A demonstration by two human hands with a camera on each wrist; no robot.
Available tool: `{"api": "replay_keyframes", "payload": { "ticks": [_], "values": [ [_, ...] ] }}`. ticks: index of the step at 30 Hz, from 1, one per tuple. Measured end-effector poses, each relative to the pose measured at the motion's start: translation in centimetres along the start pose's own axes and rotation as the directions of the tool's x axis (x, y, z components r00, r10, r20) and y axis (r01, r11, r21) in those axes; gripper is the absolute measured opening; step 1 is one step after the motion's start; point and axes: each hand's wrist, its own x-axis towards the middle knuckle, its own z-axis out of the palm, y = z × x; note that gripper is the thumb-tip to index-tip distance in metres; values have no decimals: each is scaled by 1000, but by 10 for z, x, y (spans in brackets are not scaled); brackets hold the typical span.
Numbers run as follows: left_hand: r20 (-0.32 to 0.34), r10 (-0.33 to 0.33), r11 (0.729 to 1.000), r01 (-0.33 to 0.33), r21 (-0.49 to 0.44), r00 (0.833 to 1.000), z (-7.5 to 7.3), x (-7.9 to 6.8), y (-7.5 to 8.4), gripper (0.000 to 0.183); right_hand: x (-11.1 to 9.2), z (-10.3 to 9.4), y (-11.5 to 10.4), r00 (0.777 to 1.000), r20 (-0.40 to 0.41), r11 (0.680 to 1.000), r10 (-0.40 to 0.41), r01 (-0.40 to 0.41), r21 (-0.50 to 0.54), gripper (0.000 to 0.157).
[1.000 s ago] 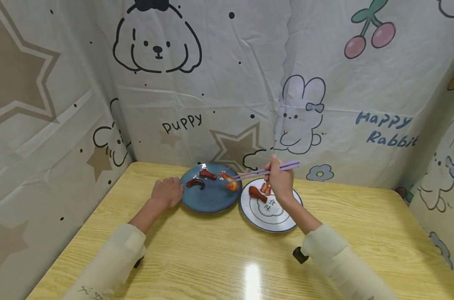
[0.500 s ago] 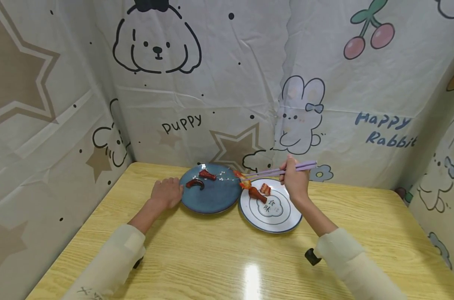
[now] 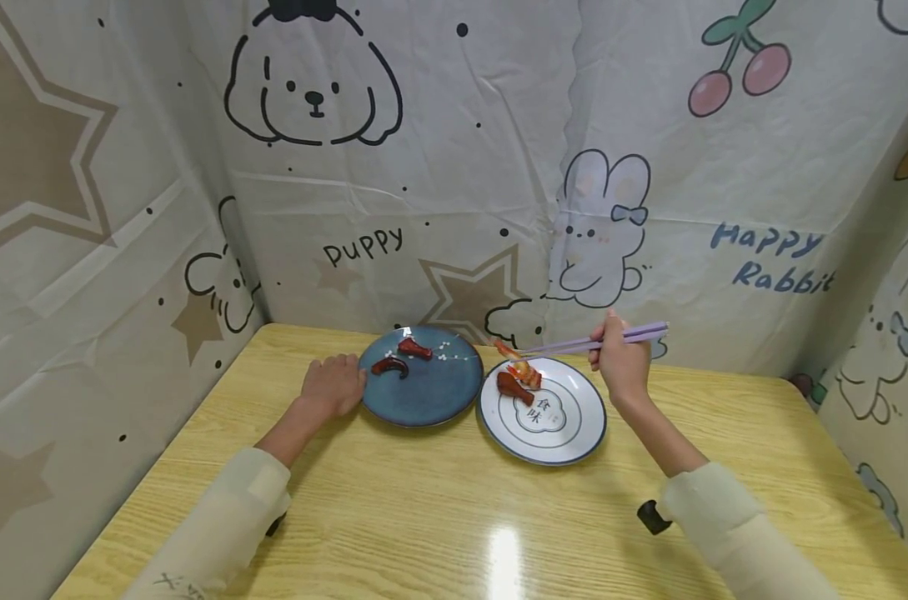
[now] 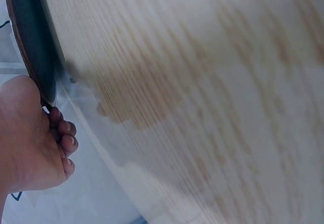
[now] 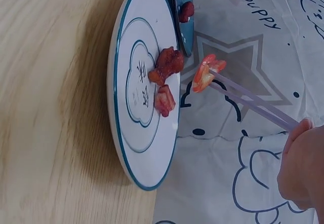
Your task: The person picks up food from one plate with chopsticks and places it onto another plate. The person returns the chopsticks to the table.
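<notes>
My right hand (image 3: 623,365) grips a pair of pale purple chopsticks (image 3: 574,344). Their tips pinch an orange-red shrimp (image 5: 205,74), which the right wrist view shows raised off the white plate (image 3: 574,442). A brown drumstick (image 3: 514,388) and a small striped piece of meat (image 5: 164,101) lie on that plate. My left hand (image 3: 333,387) holds the left rim of the blue plate (image 3: 423,404), thumb against the edge and fingers curled below it in the left wrist view. That plate bears a dark red drumstick (image 3: 414,348) and a dark curled piece (image 3: 390,367).
Both plates stand side by side near the back of the wooden table (image 3: 393,517). A patterned cloth (image 3: 454,167) hangs close behind and at the sides. Small dark and green items (image 3: 808,390) sit by the right back corner.
My right hand has moved right, bringing the shrimp in the chopsticks from the blue plate to above the white plate. The left hand has stayed at the blue plate's rim.
</notes>
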Motion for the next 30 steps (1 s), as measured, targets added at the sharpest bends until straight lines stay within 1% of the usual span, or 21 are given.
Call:
{"api": "replay_keyframes", "payload": {
  "ticks": [7, 12, 21, 25, 30],
  "values": [
    [-10, 1, 1000, -1, -2, 1000, 0, 0, -1, 38, 2, -17, 2, 1000, -24, 999, -18, 17, -34, 51],
    [-19, 15, 1000, -14, 11, 1000, -1, 1, 0, 37, 2, -29, 5, 999, -44, 1000, 7, -8, -16, 49],
    [-19, 11, 1000, -10, 25, 1000, 0, 1, -1, 38, 2, -43, 13, 997, -69, 999, 40, -41, -18, 49],
    [-24, 8, 1000, -8, 19, 1000, 1, 1, -1, 37, -1, -49, 17, 996, -74, 998, 45, -48, -35, 50],
    [-23, 9, 1000, -8, 22, 1000, 1, 0, 0, 37, -5, -54, 23, 996, -76, 995, 51, -58, -82, 53]
  ]
}}
